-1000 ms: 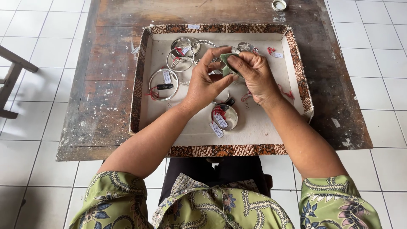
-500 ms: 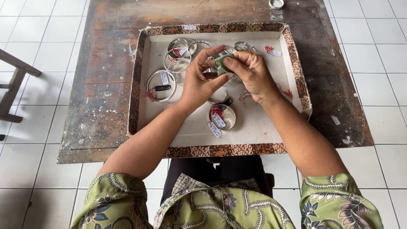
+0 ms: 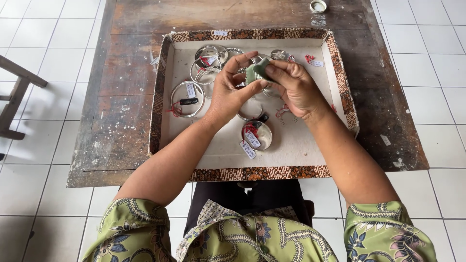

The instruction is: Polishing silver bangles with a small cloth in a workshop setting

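My left hand [image 3: 232, 92] and my right hand [image 3: 294, 87] meet above a shallow tray [image 3: 272, 173] with a patterned rim. Together they pinch a small green cloth [image 3: 256, 71] and a silver bangle [image 3: 262, 90] that is mostly hidden behind my fingers. Several silver bangles with red threads and paper tags lie in the tray: one wide bangle [image 3: 257, 134] just below my hands, a thin one [image 3: 187, 98] at the left, more bangles [image 3: 208, 60] at the back.
The tray rests on a worn dark wooden table [image 3: 121, 97] over white floor tiles. A small round lid [image 3: 318, 6] sits at the table's far edge. Part of a wooden chair [image 3: 17, 92] shows at the left.
My hands have stayed together over the tray, with the fingers shifting slightly around the green cloth and bangle. The camera view moved a little.
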